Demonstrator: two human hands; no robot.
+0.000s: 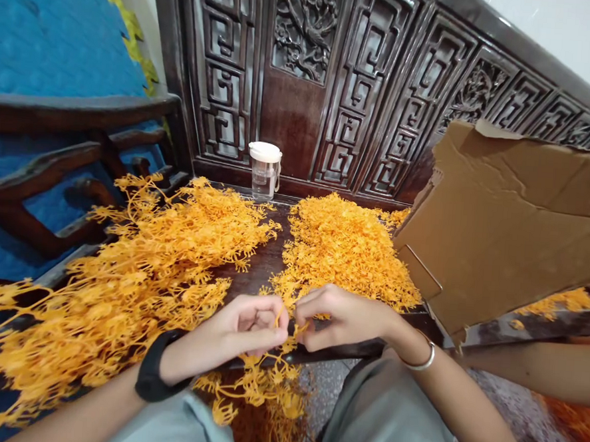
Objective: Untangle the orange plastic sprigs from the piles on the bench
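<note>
My left hand (253, 325) is closed, thumb against fingers, pinching an orange plastic sprig (258, 382). The sprig's branching stems and small star-like heads hang below that hand, in front of the seat edge. Close by on the right, my right hand (342, 317) pinches a small orange plastic floret (300, 328), partly hidden by the fingers. Behind the hands lies a dense heap of loose orange florets (348, 244). A large pile of long branched orange sprigs (147, 259) spreads out to the left of my left hand.
A clear cup (263, 179) with a white lid stands against the carved wooden backrest (296, 108). On the right a cardboard sheet (509, 227) stands upright. Another person's forearm (536, 369) reaches in beside it. A wooden armrest (71, 117) borders the left side.
</note>
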